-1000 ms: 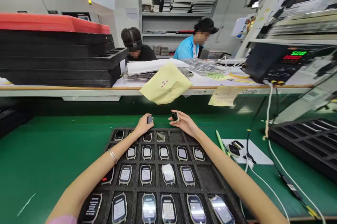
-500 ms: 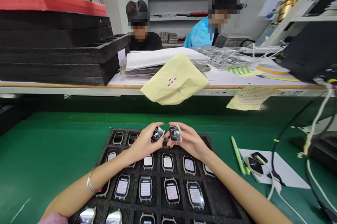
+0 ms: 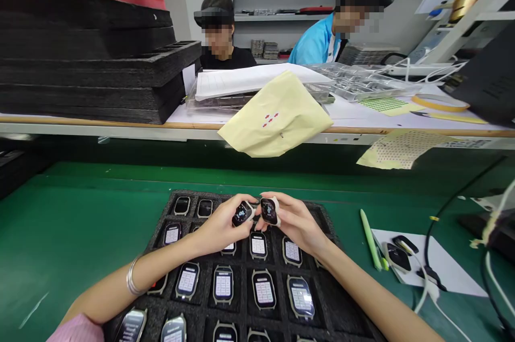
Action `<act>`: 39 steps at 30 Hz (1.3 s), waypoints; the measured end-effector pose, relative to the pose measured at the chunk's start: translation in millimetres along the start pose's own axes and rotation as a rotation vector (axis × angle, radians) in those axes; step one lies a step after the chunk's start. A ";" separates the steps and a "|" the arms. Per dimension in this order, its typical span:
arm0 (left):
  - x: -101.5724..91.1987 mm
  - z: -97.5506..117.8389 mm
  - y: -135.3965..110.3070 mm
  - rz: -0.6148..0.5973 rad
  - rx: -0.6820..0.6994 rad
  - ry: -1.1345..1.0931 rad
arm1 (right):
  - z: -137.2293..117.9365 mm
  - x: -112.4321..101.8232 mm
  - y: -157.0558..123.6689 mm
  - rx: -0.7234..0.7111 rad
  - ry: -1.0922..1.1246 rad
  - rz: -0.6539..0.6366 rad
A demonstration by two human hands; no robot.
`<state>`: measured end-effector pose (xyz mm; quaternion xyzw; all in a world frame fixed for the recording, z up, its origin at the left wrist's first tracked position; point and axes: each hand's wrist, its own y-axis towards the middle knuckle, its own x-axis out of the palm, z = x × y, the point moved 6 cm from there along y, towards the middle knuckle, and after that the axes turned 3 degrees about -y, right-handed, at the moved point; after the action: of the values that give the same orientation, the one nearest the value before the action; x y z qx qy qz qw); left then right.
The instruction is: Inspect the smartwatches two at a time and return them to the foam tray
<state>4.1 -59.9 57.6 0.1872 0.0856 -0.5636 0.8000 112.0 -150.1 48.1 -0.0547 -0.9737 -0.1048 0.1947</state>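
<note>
A left watch (image 3: 242, 213) is pinched by the fingers of the left hand (image 3: 219, 228), and a right watch (image 3: 269, 211) by those of the right hand (image 3: 296, 222). Both are held just beside each other above the far edge of the tray (image 3: 217, 195). The screens are faced to the camera, with the long axes leaned together. Open mat (image 3: 80, 224) is seen at either side.

Green work surface (image 3: 80, 213), raised white shelf (image 3: 120, 131), stacked black foam trays (image 3: 80, 63), grey wall shelving (image 3: 281, 17) behind

The 2 forearms are bare. Thin silver bangles (image 3: 132, 277) circle the wrist behind the left hand (image 3: 219, 230), and a pink sleeve (image 3: 76, 330) shows near that arm's elbow. The arm of the right hand (image 3: 296, 224) is bare throughout.
</note>
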 end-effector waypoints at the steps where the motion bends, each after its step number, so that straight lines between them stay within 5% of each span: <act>1: -1.2 1.3 -0.6 0.008 -0.005 -0.004 | -0.6 0.6 -0.3 0.000 -0.002 -0.002; 39: -6.3 18.7 -7.9 0.007 0.063 0.031 | -10.7 15.1 -7.3 0.037 -0.073 0.038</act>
<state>-6.9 -64.1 75.3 0.2215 0.0795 -0.5602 0.7942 101.0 -158.6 62.3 -0.0733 -0.9808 -0.0809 0.1618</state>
